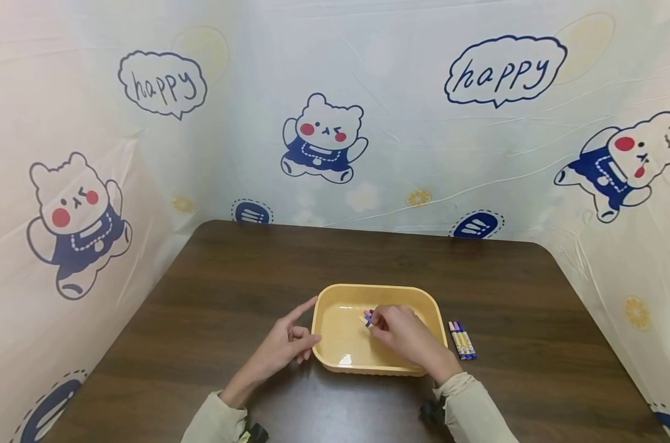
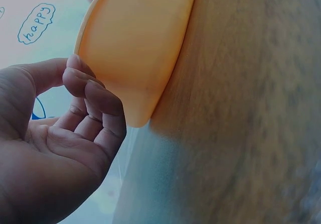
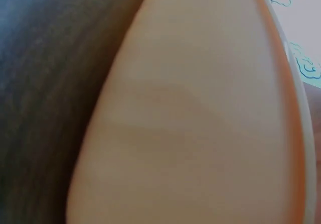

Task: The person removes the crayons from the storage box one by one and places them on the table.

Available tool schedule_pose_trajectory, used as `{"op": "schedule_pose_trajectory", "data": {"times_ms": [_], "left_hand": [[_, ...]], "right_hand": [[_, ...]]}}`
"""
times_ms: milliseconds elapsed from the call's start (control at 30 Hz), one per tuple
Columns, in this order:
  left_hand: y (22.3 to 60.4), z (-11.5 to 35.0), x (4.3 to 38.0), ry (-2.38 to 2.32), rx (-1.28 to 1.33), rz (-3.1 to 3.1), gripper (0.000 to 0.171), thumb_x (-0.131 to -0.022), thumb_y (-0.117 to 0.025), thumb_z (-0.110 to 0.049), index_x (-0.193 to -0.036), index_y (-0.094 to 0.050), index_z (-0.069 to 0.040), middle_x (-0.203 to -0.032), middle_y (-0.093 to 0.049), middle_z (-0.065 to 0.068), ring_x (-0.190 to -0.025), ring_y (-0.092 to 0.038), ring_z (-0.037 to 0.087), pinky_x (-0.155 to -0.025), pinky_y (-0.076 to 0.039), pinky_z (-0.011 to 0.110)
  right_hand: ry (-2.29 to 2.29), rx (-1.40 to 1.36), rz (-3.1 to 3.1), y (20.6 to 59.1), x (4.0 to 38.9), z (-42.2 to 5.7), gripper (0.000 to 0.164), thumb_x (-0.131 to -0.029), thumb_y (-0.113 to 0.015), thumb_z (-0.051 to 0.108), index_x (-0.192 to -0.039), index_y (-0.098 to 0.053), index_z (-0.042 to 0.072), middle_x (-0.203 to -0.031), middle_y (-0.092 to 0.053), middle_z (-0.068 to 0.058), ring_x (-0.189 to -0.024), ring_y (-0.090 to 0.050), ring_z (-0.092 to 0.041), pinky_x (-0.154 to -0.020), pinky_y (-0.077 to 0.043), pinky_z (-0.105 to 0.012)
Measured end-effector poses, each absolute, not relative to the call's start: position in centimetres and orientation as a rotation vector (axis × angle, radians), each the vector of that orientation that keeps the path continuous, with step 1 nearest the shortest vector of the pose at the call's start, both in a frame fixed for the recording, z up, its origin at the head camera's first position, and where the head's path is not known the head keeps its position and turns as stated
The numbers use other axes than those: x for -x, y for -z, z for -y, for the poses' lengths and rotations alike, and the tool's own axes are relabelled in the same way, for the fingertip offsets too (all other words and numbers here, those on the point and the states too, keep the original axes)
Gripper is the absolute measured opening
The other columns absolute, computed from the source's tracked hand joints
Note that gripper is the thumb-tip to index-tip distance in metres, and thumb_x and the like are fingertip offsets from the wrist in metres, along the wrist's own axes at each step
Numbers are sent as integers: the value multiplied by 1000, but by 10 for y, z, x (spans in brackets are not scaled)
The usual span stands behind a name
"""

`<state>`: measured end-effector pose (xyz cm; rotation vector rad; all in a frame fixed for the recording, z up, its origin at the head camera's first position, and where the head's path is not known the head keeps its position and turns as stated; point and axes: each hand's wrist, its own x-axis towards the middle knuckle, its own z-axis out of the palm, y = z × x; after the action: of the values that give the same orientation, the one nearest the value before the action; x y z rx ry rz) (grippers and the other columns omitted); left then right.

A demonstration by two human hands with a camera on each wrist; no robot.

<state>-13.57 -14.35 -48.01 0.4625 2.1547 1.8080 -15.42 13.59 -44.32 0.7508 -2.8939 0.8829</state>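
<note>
A yellow plastic tub (image 1: 379, 288) sits on the dark wooden table (image 1: 229, 289) in the head view. My right hand (image 1: 374, 321) is over the tub's inside and pinches a small bunch of coloured markers (image 1: 367, 317) at its fingertips. My left hand (image 1: 303, 333) rests against the tub's left wall, index finger pointing out and the other fingers loosely curled, holding nothing. The left wrist view shows those curled fingers (image 2: 95, 103) beside the tub's outer corner (image 2: 135, 38). Only the tub's wall (image 3: 200, 123) fills the right wrist view; that hand is hidden there.
Three markers (image 1: 462, 339) lie side by side on the table just right of the tub. A cartoon-bear plastic sheet (image 1: 323, 141) walls in the table at the back and on both sides.
</note>
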Motion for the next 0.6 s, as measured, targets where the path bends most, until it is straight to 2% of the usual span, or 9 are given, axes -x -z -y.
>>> {"op": "schedule_pose_trajectory", "data": {"times_ms": [233, 600], "left_hand": [[480, 143, 136, -1806, -460, -2162, 74, -95, -67, -8, -157, -27, -14, -63, -57, 8, -51, -52, 13, -48, -47, 26], [479, 142, 136, -1786, -436, -2179, 74, -95, -68, -10, -157, -28, -16, -64, -57, 9, -51, -52, 13, -48, -46, 25]], "right_hand": [[-1028, -752, 2820, 434, 156, -144, 6, -87, -73, 6, -86, -68, 9, -75, -61, 7, -66, -54, -3, -56, -48, -20], [-1025, -716, 2813, 427, 159, -154, 8, -89, -74, 8, -88, -68, 12, -79, -62, 8, -72, -56, -5, -65, -51, -22]]}}
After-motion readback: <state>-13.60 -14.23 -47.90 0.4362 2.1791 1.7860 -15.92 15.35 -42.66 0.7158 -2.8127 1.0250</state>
